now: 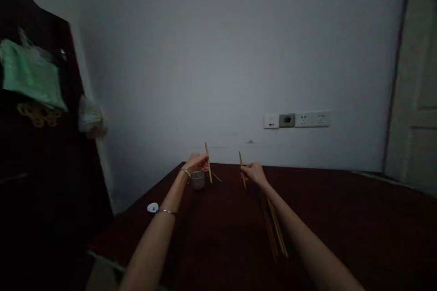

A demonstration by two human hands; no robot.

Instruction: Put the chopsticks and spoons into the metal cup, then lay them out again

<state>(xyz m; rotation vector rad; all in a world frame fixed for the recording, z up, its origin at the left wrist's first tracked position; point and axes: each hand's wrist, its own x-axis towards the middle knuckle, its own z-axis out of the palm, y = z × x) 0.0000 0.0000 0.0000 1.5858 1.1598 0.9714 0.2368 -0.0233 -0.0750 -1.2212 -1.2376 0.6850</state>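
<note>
My left hand [200, 162] pinches a thin wooden chopstick [210, 173], which stands nearly upright just right of a small metal mesh cup [197, 181]. In my right hand [254, 172] is another chopstick [241, 158], also close to upright, with its lower end near the table. Both sticks are held apart from each other. Beneath my right forearm lies a bundle of several chopsticks [273, 227] on the dark red table, its far end partly hidden by the arm. A thin stick [216, 177] rests by the cup, too dim to name more exactly.
A white spoon-like piece [153, 208] lies by my left forearm on the dark red table [218, 245]. Behind the table is a pale wall with sockets [302, 119]. A green bag [32, 72] hangs on dark furniture at left; a door [414, 100] is at right.
</note>
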